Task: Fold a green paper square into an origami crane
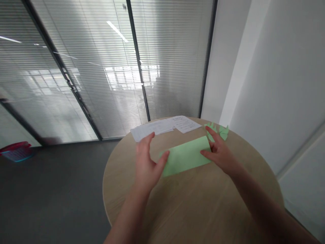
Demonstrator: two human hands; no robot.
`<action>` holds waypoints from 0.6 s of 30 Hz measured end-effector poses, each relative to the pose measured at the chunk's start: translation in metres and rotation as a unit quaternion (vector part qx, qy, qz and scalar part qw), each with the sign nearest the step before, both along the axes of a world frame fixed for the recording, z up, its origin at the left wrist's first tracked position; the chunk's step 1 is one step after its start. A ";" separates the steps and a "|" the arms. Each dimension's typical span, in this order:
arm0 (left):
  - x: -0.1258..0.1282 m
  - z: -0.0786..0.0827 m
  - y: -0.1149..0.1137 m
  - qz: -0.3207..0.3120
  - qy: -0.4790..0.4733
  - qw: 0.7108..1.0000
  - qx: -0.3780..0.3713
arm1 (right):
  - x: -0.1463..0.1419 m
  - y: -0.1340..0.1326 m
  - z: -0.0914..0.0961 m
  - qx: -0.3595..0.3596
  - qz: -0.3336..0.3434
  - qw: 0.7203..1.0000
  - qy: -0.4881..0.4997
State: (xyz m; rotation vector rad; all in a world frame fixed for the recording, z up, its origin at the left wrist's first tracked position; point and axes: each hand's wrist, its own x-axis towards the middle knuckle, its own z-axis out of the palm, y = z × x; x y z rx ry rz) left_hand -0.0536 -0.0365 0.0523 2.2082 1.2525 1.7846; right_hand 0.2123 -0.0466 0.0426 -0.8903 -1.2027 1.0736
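Observation:
A light green sheet of paper (187, 155), folded into a long rectangle, lies flat on the round wooden table (193, 203). My left hand (147, 162) is at its left end, fingers spread, with the thumb touching the paper's left edge. At the right end my right hand (218, 150) has its thumb on the paper's edge and its fingers stretched out past the far corner. Neither hand grips the sheet.
White printed sheets (165, 128) lie at the table's far edge. Small folded green paper pieces (219, 131) sit at the far right of the table. Glass walls with blinds (101, 67) stand behind. A red and blue basket (16, 151) is on the grey floor at left.

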 end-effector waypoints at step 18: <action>0.016 0.001 -0.012 -0.249 -0.208 0.892 -0.313 | -0.042 -0.030 0.004 0.174 -0.094 0.974 -0.114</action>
